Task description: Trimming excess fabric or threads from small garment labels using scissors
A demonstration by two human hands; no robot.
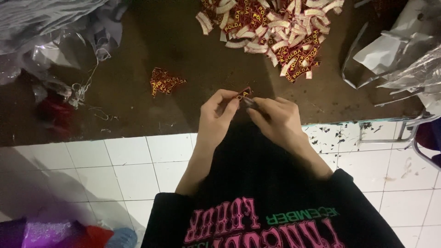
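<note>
As I look down: both hands meet at the table (138,55) edge.
Left hand (217,112): I see it pinching a red patch (243,94).
Right hand (275,119): fingers closed on that patch.
Small pile (165,82): left, apart.
Big pile (275,32): beyond.

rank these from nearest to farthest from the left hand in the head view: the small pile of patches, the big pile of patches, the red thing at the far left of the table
From the left hand:
1. Small pile of patches, just up and left on the brown table.
2. Big pile of patches, up and to the right.
3. Red thing, far left edge of the table.
</note>
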